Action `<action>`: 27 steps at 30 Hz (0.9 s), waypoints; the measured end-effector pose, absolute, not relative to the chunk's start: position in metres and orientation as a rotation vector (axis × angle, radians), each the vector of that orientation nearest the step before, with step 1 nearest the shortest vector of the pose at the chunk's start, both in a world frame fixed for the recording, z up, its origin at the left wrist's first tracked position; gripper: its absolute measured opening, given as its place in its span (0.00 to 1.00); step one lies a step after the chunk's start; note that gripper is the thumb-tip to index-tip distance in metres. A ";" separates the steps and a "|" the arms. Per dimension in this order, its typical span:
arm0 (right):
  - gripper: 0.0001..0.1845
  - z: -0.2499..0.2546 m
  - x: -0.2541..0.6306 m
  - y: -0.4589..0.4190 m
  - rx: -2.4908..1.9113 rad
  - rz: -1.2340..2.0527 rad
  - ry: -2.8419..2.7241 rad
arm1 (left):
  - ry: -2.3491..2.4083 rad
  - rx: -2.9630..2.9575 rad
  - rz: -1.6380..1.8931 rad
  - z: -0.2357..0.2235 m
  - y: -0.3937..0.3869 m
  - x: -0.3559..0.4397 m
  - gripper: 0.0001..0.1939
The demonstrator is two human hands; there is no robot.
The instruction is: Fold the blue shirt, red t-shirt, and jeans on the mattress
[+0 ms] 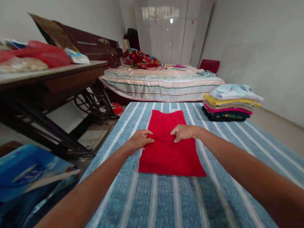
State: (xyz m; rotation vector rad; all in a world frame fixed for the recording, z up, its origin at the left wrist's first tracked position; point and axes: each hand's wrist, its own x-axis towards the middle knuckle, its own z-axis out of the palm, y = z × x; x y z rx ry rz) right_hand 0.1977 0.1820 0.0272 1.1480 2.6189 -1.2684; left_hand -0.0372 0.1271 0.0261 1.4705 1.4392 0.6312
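A red garment (171, 158), folded into a long rectangle, lies on the blue striped cloth (142, 196) in front of me. My left hand (141, 139) pinches its left edge about halfway along. Near the middle of the same garment, a little right of centre, my right hand (181, 132) pinches the fabric between thumb and fingers. A slight ridge runs across the red fabric between the two hands. The far end of the garment shows a curved edge and a small white tag (174, 110).
A stack of folded clothes (229, 106) sits at the far right of the striped cloth. Behind stands a bed (163, 84) with a red floral blanket (142, 59). On the left are a treadle table (54, 76) with bags on it and a blue package (30, 171) below.
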 end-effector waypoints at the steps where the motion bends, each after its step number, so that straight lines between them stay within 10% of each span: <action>1: 0.08 0.019 0.197 0.190 1.190 -1.218 2.615 | 1.494 1.397 0.672 0.015 0.135 -0.036 0.16; 27: 0.09 -0.034 0.209 0.186 1.600 -0.825 2.848 | 1.740 1.373 0.870 -0.028 0.125 -0.040 0.14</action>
